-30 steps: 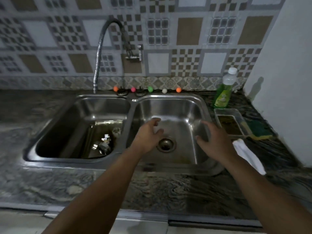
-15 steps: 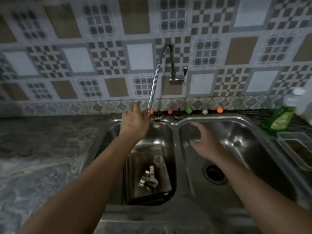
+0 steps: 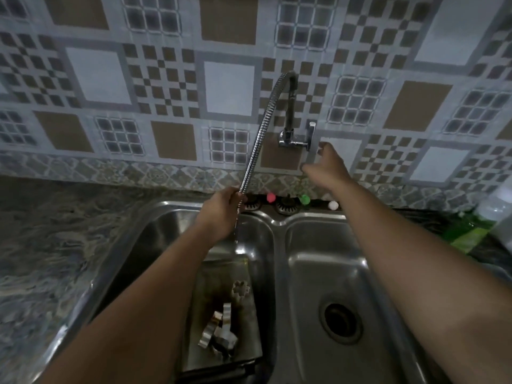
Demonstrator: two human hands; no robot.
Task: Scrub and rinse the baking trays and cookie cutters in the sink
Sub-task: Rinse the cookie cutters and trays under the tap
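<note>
A baking tray [image 3: 243, 275] lies in the left basin of a double stainless sink [image 3: 279, 225], its metal floor dull and marked with brown stains. On it rest the cookie cutters [image 3: 219, 332]: a small cluster of shiny metal ones heaped toward the near end, too tangled to count surely, and one flower-shaped cutter [image 3: 240, 290] lying apart, farther back on the tray. Only one tray can be made out; the left forearm covers its left part.

The left hand [image 3: 221, 210] reaches forward over the back of the left basin, its fingers [image 3: 231, 196] curled round the lower end of the flexible metal faucet hose [image 3: 260, 139], which arches up from the wall tap and comes down into that grip. A thin stream of water seems to fall from below the hand into the basin.

The right hand [image 3: 327, 167] is stretched up to the tiled wall, fingers loosely bent, with the fingertips just beside the tap lever [image 3: 310, 134]; whether they touch or pinch it cannot be told.

The right basin shows one round drain [image 3: 341, 321]. Three small coloured balls sit along the sink's back edge: one red [image 3: 271, 197], one green [image 3: 304, 199], one white [image 3: 333, 205]. A green dish soap bottle [image 3: 471, 231] stands on the dark marbled counter [image 3: 55, 239] at the far right.
</note>
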